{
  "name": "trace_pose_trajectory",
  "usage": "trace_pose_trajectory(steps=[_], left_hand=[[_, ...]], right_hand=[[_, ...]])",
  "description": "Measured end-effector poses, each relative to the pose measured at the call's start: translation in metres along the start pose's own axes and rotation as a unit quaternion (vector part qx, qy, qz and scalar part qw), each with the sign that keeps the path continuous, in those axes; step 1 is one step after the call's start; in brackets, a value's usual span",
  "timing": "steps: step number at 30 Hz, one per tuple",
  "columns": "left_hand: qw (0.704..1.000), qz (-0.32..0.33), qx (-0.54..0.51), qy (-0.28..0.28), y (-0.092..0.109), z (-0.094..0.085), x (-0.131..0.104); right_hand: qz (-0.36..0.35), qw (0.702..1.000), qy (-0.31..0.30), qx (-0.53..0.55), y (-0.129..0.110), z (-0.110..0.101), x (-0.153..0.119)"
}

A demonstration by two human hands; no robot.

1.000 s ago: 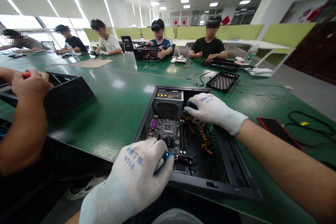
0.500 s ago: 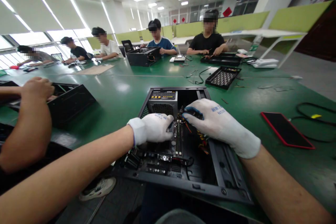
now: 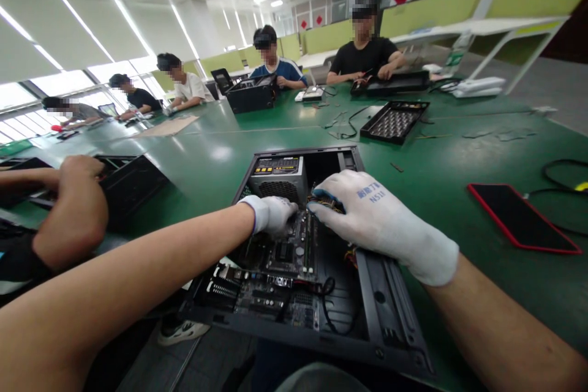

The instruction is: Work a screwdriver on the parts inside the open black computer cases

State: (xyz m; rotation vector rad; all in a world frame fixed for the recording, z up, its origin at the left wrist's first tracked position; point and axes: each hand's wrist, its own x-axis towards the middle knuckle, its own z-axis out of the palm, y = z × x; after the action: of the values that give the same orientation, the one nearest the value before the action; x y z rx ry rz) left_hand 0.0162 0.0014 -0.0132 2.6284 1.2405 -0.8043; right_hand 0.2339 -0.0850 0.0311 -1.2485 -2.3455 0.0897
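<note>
An open black computer case (image 3: 399, 312) lies on its side before me. Inside it are a motherboard (image 3: 298, 251) and, at the far left, a power supply (image 3: 278, 174). My right hand (image 3: 367, 205), in a white glove, curls around a bundle of power supply cables (image 3: 329, 201) above the board's far right edge. My left hand (image 3: 273, 214), gloved too, reaches down at the far end of the motherboard, close to the power supply. Its fingers are bent together and blurred; what they hold, if anything, is hidden. Coloured wires hang below my right hand.
A red-edged dark panel (image 3: 519, 217) lies on the green table (image 3: 206, 153) to the right, near a black cable. Beyond my case sits a black perforated tray (image 3: 395, 122). At left, another person's arms work at a black case (image 3: 135, 187). Several people sit across the table.
My view has tilted and shifted a little. My left hand has moved farther up the board toward the power supply, uncovering more of it. My right hand keeps its grip on the cables.
</note>
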Motion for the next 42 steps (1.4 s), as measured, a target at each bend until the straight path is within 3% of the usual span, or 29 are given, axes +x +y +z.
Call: trace_pose_trajectory(steps=[22, 42], left_hand=[[0.998, -0.018, 0.048, -0.039, 0.0041, -0.0093, -0.0011], [0.998, -0.019, 0.043, -0.03, -0.0004, -0.0031, 0.0029]], right_hand=[[0.006, 1.0, 0.006, -0.011, 0.0002, 0.0012, -0.0019], [0.003, 1.0, 0.019, 0.001, -0.0001, 0.0015, -0.0006]])
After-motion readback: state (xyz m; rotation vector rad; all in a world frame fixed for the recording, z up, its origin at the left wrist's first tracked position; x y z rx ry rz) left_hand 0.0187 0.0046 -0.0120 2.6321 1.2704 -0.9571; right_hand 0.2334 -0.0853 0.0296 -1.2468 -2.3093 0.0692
